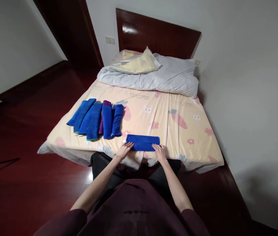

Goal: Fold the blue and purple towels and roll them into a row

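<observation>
A person is standing at the foot edge of a bed [178, 131] and pressing a folded blue towel [142, 142] flat on the patterned sheet, just inside that near edge. The left hand [124, 150] is lying open, fingers spread, on the towel's left end; the right hand [159, 152] is resting open on its right end, palm down, neither hand gripping the cloth. The towel is already lying as a narrow, tidy rectangle, so this fold appears to be nearly or fully finished. Toward the bed's left edge, a row of folded towels [96, 118], mostly blue with one purple, is lying side by side, suggesting most of the work is done. No unfolded towels are showing anywhere on the sheet. A crumpled grey duvet [163, 77] and a yellow pillow [139, 64] are lying along the head edge, below the dark headboard [153, 32].
</observation>
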Tool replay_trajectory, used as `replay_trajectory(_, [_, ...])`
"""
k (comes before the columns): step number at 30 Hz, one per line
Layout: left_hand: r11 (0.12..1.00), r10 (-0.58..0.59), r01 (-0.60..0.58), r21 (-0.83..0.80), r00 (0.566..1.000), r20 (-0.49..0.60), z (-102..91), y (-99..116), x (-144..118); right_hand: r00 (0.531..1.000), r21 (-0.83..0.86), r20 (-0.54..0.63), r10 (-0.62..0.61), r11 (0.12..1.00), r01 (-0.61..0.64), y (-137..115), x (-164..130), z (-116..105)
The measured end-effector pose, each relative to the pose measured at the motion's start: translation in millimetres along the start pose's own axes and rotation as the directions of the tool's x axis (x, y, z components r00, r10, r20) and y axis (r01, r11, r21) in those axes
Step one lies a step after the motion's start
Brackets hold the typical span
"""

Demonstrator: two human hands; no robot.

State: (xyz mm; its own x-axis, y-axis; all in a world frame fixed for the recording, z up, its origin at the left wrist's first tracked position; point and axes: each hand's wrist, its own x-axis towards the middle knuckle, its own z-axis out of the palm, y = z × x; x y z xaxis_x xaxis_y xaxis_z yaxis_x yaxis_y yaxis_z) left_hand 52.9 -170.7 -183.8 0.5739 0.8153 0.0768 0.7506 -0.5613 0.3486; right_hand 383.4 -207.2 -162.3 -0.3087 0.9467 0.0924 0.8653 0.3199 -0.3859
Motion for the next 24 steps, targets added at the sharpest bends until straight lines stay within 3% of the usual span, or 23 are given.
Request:
replay_trajectory(5, [0.987, -0.003, 0.002, -0.161, 1.000, -0.002, 1.0, -5.1, -26.9, 0.998, 0.111, 0.000, -0.055, 0.992, 0.055, 1.3, -25.5, -6.7])
replay_trajectory(10, [0.914, -0.100, 0.068, -0.399, 0.993, -0.060, -1.5, -21.9, -30.5, 0.995, 0.363, -0.044, 0.094, 0.929, -0.072, 12.9, -25.0, -9.8])
replay_trajectory(13, [0.827, -0.249, 0.156, -0.540, 0.963, -0.104, -5.9, -26.8, -29.1, 0.972, 0.547, -0.075, 0.220, 0.825, -0.144, 21.9, -19.8, -7.8])
replay_trajectory(18, [0.658, -0.398, 0.251, -0.710, 0.916, -0.045, -13.8, -24.0, -22.2, 0.918, 0.728, -0.106, 0.381, 0.659, -0.190, 33.5, -14.8, -0.1])
replay_trajectory(24, [0.596, -0.553, 0.319, -0.737, 0.829, -0.088, -14.7, -20.6, -5.7, 0.860, 0.824, -0.111, 0.498, 0.529, -0.200, 38.8, -5.5, 8.7])
